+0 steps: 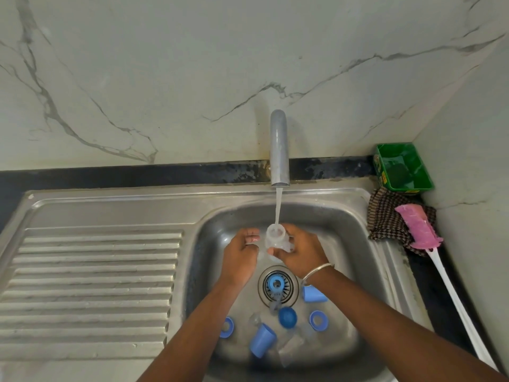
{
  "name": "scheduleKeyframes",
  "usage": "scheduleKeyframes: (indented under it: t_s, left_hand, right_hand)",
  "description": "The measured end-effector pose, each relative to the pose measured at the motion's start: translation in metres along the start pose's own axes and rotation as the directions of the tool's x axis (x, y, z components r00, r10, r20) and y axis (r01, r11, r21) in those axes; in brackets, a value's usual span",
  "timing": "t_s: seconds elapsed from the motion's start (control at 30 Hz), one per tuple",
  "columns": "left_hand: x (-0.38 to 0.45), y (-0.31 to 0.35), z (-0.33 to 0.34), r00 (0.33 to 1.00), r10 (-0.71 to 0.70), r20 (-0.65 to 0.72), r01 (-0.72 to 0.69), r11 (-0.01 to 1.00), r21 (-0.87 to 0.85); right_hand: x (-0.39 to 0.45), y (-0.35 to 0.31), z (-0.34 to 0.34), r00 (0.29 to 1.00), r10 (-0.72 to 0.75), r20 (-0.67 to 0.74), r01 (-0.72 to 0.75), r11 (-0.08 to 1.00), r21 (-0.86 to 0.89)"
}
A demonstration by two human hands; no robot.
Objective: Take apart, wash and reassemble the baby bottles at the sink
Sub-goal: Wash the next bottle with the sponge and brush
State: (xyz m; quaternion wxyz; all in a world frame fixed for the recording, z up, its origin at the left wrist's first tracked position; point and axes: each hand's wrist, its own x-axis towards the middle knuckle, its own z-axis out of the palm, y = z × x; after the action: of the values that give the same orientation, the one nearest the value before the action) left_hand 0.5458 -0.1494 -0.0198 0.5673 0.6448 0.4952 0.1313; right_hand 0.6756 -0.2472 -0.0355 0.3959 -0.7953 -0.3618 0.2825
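I hold a clear bottle in my right hand, near the middle of the frame. My fingers curl round its side. The bottle stands almost straight up, with its open mouth at the top, right under the water that falls from the tap. My left hand is just beside the bottle on the left. Its fingers are loosely bent and I think they hold nothing, though I cannot tell if they touch the bottle. Below my hands, in the lower middle, blue caps and blue rings lie in the sink. My right hand is the one that can tip the bottle to pour.
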Motion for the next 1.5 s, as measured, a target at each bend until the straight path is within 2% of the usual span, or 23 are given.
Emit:
scheduleKeyframes:
  t_s: [0.07, 0.17, 0.3, 0.4, 0.5, 0.6, 0.67, 0.7, 0.77, 0.83, 0.9, 1.0, 1.1, 1.2, 1.27, 1.4, 1.43, 1.5]
  left_hand:
    - [0.002, -0.002, 0.001, 1.0, 0.005, -0.007, -0.005, 1.0, -0.005]
    - [0.0, -0.001, 0.001, 1.0, -0.007, -0.014, 0.007, 1.0, -0.01]
    - [-0.001, 0.002, 0.0, 1.0, 0.013, 0.004, -0.013, 0.999, -0.037]
    - [-0.007, 0.009, -0.001, 0.986, 0.028, 0.161, -0.021, 0.999, -0.046]
    - [-0.008, 0.011, 0.004, 0.938, 0.066, 0.339, -0.061, 0.998, -0.024]
    - [-0.002, 0.01, 0.011, 0.948, 0.089, 0.305, -0.062, 0.993, -0.097]
    - [0.002, 0.013, 0.012, 0.966, 0.027, 0.257, 0.0, 0.995, -0.102]
    - [0.004, 0.015, 0.013, 0.968, -0.007, 0.252, 0.029, 0.996, -0.085]
    - [0.005, 0.018, 0.014, 0.962, -0.081, 0.261, 0.09, 0.996, -0.023]
    - [0.008, 0.023, 0.016, 0.952, -0.191, 0.241, 0.184, 0.982, 0.048]
    - [0.011, 0.028, 0.018, 0.93, -0.309, 0.197, 0.29, 0.949, 0.12]
    - [0.016, 0.034, 0.019, 0.856, -0.487, 0.174, 0.474, 0.873, 0.111]
    - [0.02, 0.036, 0.019, 0.809, -0.562, 0.174, 0.576, 0.817, -0.041]
    - [0.016, 0.04, 0.016, 0.773, -0.613, 0.162, 0.629, 0.774, -0.074]
    - [0.012, 0.042, 0.014, 0.751, -0.64, 0.162, 0.656, 0.75, -0.084]
    - [-0.001, 0.041, 0.01, 0.756, -0.626, 0.194, 0.654, 0.739, -0.164]
    - [-0.005, 0.038, 0.009, 0.76, -0.619, 0.199, 0.649, 0.738, -0.182]
    - [-0.016, 0.032, 0.007, 0.761, -0.615, 0.207, 0.648, 0.729, -0.219]
  right_hand:
    - [-0.002, -0.004, 0.003, 0.999, -0.017, 0.028, 0.016, 1.0, 0.025]
    - [0.001, -0.01, 0.0, 0.998, 0.029, -0.062, -0.028, 1.0, 0.009]
    - [-0.003, -0.011, -0.002, 1.0, -0.005, -0.01, 0.004, 0.999, -0.04]
    - [-0.003, -0.013, -0.003, 0.996, 0.078, -0.045, -0.077, 0.996, 0.034]
    - [-0.002, -0.024, -0.005, 0.994, 0.106, 0.019, -0.107, 0.989, 0.099]
    - [0.004, -0.03, -0.016, 0.983, 0.154, 0.102, -0.175, 0.954, 0.245]
    - [0.014, -0.04, -0.026, 0.978, 0.208, 0.011, -0.199, 0.918, 0.342]
    - [0.022, -0.046, -0.033, 0.971, 0.227, -0.08, -0.193, 0.932, 0.306]
    - [0.042, -0.062, -0.049, 0.964, 0.166, -0.209, -0.156, 0.986, 0.063]
    - [0.064, -0.084, -0.06, 0.988, 0.022, -0.151, -0.049, 0.983, -0.179]
    - [0.079, -0.105, -0.063, 0.998, -0.002, -0.071, -0.022, 0.942, -0.334]
    - [0.088, -0.124, -0.061, 1.0, -0.018, -0.019, 0.008, 0.905, -0.426]
    - [0.089, -0.125, -0.06, 0.999, -0.041, -0.002, 0.034, 0.872, -0.488]
    - [0.086, -0.118, -0.056, 0.992, -0.083, -0.093, 0.033, 0.894, -0.447]
    - [0.088, -0.11, -0.051, 0.988, -0.061, -0.141, 0.002, 0.922, -0.388]
    - [0.059, -0.085, -0.036, 0.957, 0.136, -0.256, -0.13, 0.991, 0.04]
    - [0.043, -0.072, -0.03, 0.95, 0.19, -0.248, -0.165, 0.979, 0.121]
    - [0.001, -0.042, -0.018, 0.966, 0.232, -0.114, -0.197, 0.947, 0.255]
